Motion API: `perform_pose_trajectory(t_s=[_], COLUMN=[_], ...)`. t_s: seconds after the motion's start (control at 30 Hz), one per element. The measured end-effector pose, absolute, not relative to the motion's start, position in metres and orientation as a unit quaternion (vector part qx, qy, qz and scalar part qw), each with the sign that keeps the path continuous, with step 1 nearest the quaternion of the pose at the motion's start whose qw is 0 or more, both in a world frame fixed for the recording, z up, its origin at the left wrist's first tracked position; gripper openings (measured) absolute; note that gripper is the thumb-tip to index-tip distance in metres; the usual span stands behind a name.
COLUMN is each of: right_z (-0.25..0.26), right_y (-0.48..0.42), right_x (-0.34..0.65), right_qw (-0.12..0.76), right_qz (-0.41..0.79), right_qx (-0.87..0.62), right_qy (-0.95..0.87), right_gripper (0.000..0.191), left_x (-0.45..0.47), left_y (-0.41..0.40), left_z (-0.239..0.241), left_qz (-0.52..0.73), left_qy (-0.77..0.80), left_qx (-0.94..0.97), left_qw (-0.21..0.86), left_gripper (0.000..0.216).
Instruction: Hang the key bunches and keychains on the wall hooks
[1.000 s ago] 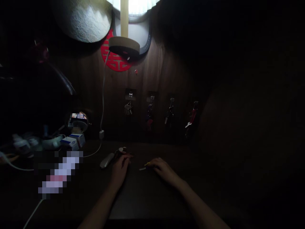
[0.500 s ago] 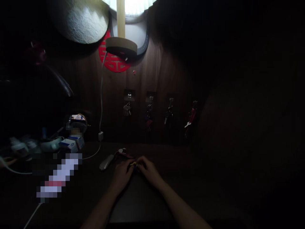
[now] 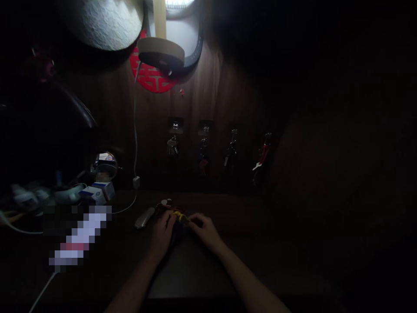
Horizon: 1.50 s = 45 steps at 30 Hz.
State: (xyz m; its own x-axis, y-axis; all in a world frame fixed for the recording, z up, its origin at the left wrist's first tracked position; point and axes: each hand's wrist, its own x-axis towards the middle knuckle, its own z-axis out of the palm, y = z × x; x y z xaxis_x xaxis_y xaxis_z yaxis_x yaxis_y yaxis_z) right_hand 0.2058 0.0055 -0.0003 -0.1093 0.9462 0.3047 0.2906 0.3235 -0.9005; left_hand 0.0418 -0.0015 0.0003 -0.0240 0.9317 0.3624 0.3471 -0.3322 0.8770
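My left hand [image 3: 160, 234] and my right hand [image 3: 203, 230] meet over the dark desk [image 3: 195, 271]. Between their fingertips is a small yellow object [image 3: 179, 216], partly hidden and too dim to identify. Both hands seem to pinch it. Just behind my left fingers lies a small dark-red bunch with a pale round tag [image 3: 165, 205]. A silver oblong object [image 3: 145, 218], possibly a key fob, rests to the left of my left hand, apart from it.
Several key bunches [image 3: 172, 145] hang from hooks on the wood wall. A lamp base [image 3: 161, 54] sits above a red paper-cut [image 3: 148, 78]. At left are a blurred strip [image 3: 80, 237], white-blue box [image 3: 97, 191], round mirror [image 3: 106, 166] and white cable [image 3: 135, 130].
My hands have come together, and the yellow object has risen from the desk between them. It now sits closer to the dark-red bunch. The camera view has shifted slightly.
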Motion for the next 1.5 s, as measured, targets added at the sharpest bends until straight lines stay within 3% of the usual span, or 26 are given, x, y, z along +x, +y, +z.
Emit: perform_pose_trajectory(t_s=[0.3,0.43,0.83,1.0,1.17,1.23,1.4,1.5], right_z=[0.002,0.01,0.011,0.015,0.015,0.012,0.003,0.001], right_y=[0.005,0.001,0.0,-0.002,-0.002,0.0,0.007,0.008], right_x=[0.208,0.208,0.206,0.205,0.207,0.208,0.209,0.21], right_qw=[0.545,0.572,0.542,0.549,0.548,0.547,0.547,0.562], right_qz=[0.586,0.633,0.637,0.647,0.656,0.651,0.609,0.517], right_qx=[-0.377,-0.324,-0.315,-0.308,-0.297,-0.298,-0.343,-0.385], right_qy=[-0.467,-0.409,-0.449,-0.431,-0.427,-0.434,-0.461,-0.518], right_gripper=[0.026,0.027,0.023,0.026,0.032,0.032,0.031,0.024], left_x=[0.042,0.043,0.044,0.047,0.047,0.046,0.045,0.044], left_y=[-0.001,0.001,-0.004,-0.011,-0.009,-0.008,-0.01,-0.012], left_z=[0.002,-0.002,-0.003,-0.003,-0.003,-0.002,0.001,0.002], left_qz=[0.513,0.493,0.493,0.495,0.487,0.495,0.522,0.539], left_qy=[0.503,0.481,0.427,0.419,0.384,0.386,0.402,0.407], left_qx=[0.621,0.652,0.729,0.741,0.774,0.769,0.743,0.731], left_qw=[0.314,0.316,0.207,0.175,0.123,0.118,0.112,0.097], left_gripper=[0.033,0.03,0.025,0.037,0.013,0.013,0.017,0.017])
